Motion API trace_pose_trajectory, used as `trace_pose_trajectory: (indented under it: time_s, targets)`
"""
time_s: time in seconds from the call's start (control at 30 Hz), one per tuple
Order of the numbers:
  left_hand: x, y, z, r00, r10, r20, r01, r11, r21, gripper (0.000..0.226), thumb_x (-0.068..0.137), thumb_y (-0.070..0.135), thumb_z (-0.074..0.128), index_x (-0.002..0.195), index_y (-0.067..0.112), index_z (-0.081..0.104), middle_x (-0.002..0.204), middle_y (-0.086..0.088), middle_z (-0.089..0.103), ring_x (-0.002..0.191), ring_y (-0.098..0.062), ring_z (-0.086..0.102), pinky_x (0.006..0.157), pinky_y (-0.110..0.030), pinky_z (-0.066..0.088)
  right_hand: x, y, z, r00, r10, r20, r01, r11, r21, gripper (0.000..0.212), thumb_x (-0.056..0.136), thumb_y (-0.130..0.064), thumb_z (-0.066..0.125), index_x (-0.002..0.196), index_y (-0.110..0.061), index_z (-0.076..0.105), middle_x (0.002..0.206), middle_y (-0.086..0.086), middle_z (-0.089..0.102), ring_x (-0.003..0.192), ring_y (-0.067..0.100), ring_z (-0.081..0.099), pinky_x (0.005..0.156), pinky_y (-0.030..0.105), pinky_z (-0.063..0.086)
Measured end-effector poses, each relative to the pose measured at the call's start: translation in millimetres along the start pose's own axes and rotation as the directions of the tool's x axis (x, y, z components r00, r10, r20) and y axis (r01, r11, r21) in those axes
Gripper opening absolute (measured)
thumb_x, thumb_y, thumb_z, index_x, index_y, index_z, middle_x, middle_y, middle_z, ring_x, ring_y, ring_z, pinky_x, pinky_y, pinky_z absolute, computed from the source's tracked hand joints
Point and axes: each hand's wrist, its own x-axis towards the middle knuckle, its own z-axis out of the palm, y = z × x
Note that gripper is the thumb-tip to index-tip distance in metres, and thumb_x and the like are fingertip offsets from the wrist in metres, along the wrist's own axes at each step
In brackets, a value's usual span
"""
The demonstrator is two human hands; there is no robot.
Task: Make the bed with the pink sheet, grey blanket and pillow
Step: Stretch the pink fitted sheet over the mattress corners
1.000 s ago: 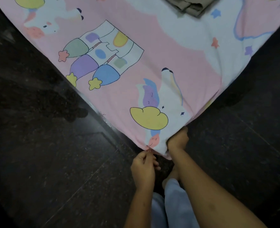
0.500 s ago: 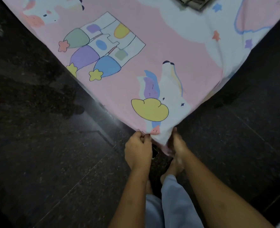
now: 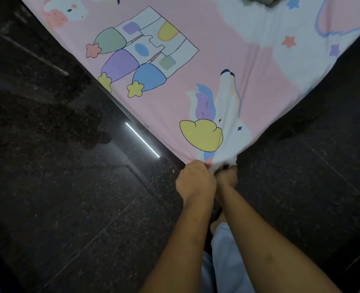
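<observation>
Hands meet at the bed's near corner. My left hand (image 3: 196, 181) pinches the tip of the pink sheet (image 3: 217, 60), and my right hand (image 3: 227, 176) grips it just beside, fingers curled in the cloth. I see the sheet spread flat over the bed, with dark shiny floor (image 3: 69, 197) on both sides.

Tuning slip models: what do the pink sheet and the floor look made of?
Pink sheet: thin matte printed cloth, probably cotton or a blend; it puckers at the grip of the left hand and right hand. Floor: polished dark speckled stone, likely granite; it mirrors a light strip.
</observation>
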Motion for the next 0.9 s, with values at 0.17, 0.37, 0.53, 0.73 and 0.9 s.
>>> trace_pose_trajectory:
  time_s: [0.17,0.37,0.53,0.73,0.9]
  targets:
    - [4.5,-5.4,0.8,0.997,-0.001,0.073,0.0,1.0,0.012,0.031,0.098,0.032,0.042,0.118,0.011,0.054,0.122,-0.008,0.056,0.111,-0.028,0.055,0.078,-0.034,0.041,24.4,8.4,-7.7,0.969,-0.233,0.078,0.202,0.573,-0.794,0.036,0.091,-0.041,0.051,0.116,-0.018,0.039,0.111,0.013,0.061,0.102,0.035,0.06,0.081,0.042,0.049]
    - [12.3,-3.1,-14.0,0.988,0.154,-0.02,-0.152,0.984,0.098,0.034,0.095,0.044,0.044,0.103,0.014,0.057,0.107,-0.006,0.06,0.093,-0.024,0.056,0.067,-0.03,0.035,53.0,11.6,-9.1,0.961,-0.215,0.174,0.212,0.17,-0.962,0.035,0.095,-0.025,0.049,0.128,-0.014,0.041,0.121,0.011,0.06,0.108,0.028,0.06,0.09,0.04,0.05]
    - [20.2,6.2,-25.4,0.972,0.227,-0.063,-0.222,0.972,0.08,0.023,0.096,0.035,0.046,0.106,0.015,0.051,0.108,-0.003,0.058,0.085,-0.019,0.047,0.066,-0.027,0.03,65.6,-7.9,-15.6,0.974,-0.053,0.221,0.226,0.119,-0.967,0.032,0.095,-0.021,0.046,0.125,-0.012,0.051,0.125,0.012,0.058,0.113,0.027,0.057,0.096,0.04,0.047]
    - [21.4,30.8,-22.2,0.932,0.362,-0.036,-0.35,0.919,0.182,0.032,0.093,0.044,0.051,0.107,0.016,0.051,0.109,-0.003,0.057,0.102,-0.024,0.055,0.069,-0.029,0.029,65.6,-81.9,-63.7,0.967,-0.165,0.195,0.248,0.794,-0.555,0.04,0.101,-0.029,0.037,0.138,-0.014,0.042,0.136,0.012,0.049,0.117,0.029,0.049,0.094,0.041,0.04]
    - [22.0,62.1,-7.0,0.848,0.473,-0.241,-0.432,0.879,0.203,0.025,0.083,0.037,0.067,0.088,0.016,0.053,0.084,-0.003,0.061,0.077,-0.022,0.058,0.058,-0.029,0.03,94.2,-175.0,-76.7,0.975,-0.093,0.202,0.053,0.979,0.196,0.069,0.086,-0.075,0.028,0.133,-0.03,0.051,0.131,0.0,0.057,0.123,0.028,0.049,0.104,0.052,0.036]
